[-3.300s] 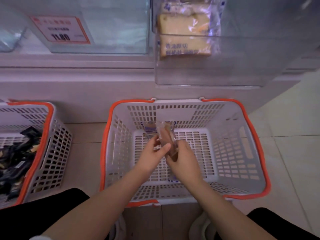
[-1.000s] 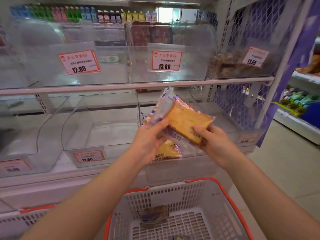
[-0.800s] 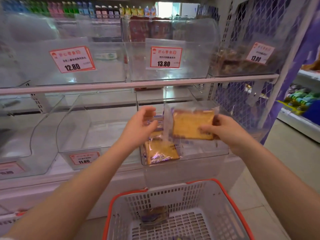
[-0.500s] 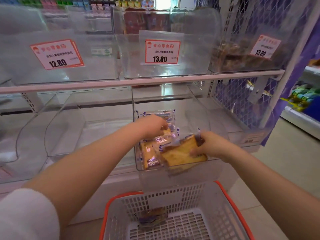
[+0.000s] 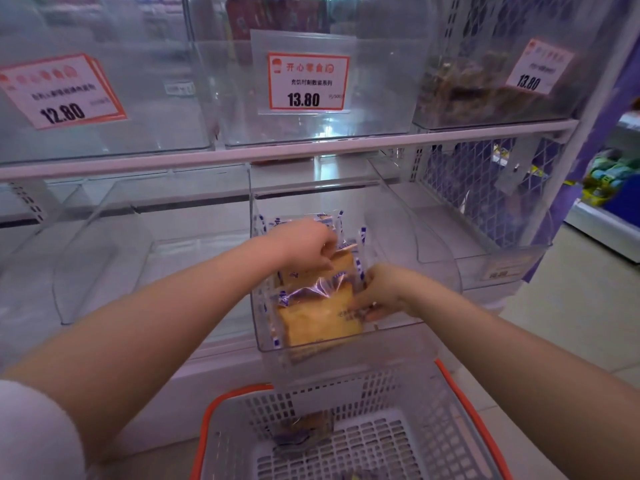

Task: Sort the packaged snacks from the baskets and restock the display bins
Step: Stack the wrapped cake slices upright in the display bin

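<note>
Both hands reach into a clear display bin (image 5: pixel 346 344) on the lower shelf. Several clear-wrapped yellow bread slices lie in it. My right hand (image 5: pixel 382 294) holds the right edge of the front bread packet (image 5: pixel 317 322), which stands against the bin's front wall. My left hand (image 5: pixel 308 244) has curled fingers on a bread packet (image 5: pixel 343 263) further back in the bin. Below stands a white basket with an orange rim (image 5: pixel 460 393); one dark wrapped snack (image 5: pixel 304 431) lies on its floor.
Clear bins line both shelves; the upper ones carry price cards (image 5: pixel 306 81) marked 13.80 and 12.80. The upper right bin (image 5: pixel 485 88) holds brown packaged goods. A metal mesh panel (image 5: pixel 485 188) closes the right side. Tiled floor shows at the right.
The hands lifted a bread packet from the basket up to the shelf. Over the last second my right hand lowered it into the bin, while my left hand went to the packets behind.
</note>
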Demonstrator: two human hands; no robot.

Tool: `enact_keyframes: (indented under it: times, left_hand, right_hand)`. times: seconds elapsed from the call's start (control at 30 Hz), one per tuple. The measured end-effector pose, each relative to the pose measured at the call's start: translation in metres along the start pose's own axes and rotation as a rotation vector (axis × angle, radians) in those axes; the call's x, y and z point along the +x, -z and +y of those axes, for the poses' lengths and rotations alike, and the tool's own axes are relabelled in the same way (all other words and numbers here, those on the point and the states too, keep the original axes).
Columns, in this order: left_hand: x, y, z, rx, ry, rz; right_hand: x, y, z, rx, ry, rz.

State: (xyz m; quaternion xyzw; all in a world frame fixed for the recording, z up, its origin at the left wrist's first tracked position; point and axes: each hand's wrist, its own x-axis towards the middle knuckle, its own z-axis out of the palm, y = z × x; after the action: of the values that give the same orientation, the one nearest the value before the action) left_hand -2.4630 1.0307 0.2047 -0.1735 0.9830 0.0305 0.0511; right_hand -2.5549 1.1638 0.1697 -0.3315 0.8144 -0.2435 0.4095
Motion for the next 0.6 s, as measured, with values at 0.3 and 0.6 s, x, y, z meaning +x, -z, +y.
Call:
enact_keyframes:
  times: [0.3,0.6]
  left_hand:
    - [-0.027,-0.020,0.009,0.152,0.074,-0.285]
    - [-0.057,-0.009,0.030,0.274,-0.010,-0.054]
  right_hand:
    - [-0.004,0.007,0.000,0.034,0.072,0.071]
    - [-0.098,0.008,0.011,-0.248,0.675,0.343]
